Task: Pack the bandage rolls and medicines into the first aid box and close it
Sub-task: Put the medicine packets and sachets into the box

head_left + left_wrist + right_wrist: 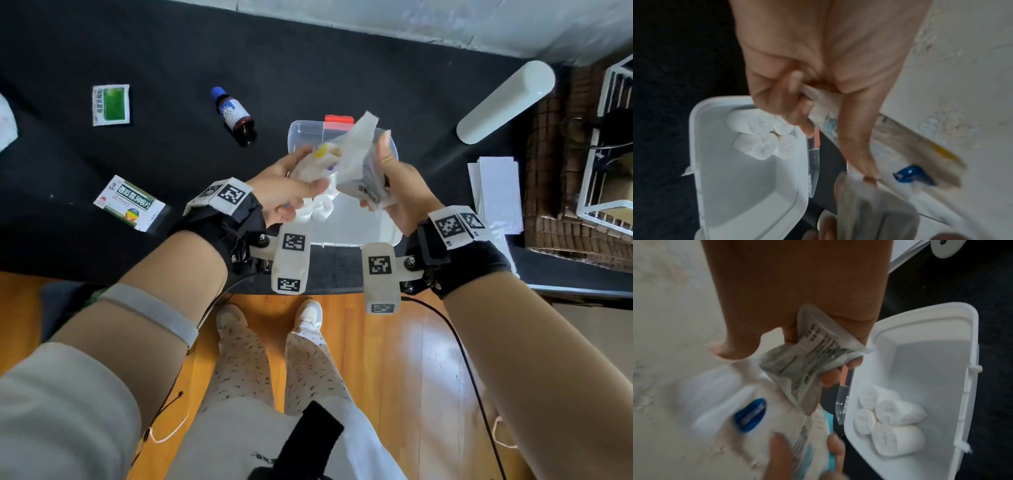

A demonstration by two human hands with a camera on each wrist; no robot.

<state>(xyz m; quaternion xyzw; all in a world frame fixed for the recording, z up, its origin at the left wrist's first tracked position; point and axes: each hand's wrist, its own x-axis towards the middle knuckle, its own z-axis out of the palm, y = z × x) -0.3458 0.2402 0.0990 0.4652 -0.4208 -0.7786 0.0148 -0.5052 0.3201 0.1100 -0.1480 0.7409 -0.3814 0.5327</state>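
Four bandage rolls (890, 418) lie in the open box (356, 233), both hands' grips pinch what seem medicine packets (346, 161) above it, while bottle (236, 116), sachet (111, 104) and carton (132, 202) wait left of it.

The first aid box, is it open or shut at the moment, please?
Open: the first aid box shows its bare white inside, with bandage rolls lying in it and its clear lid swung back.

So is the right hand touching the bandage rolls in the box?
Apart. The right wrist view shows the right hand gripping a paper packet above, clear of the bandage rolls.
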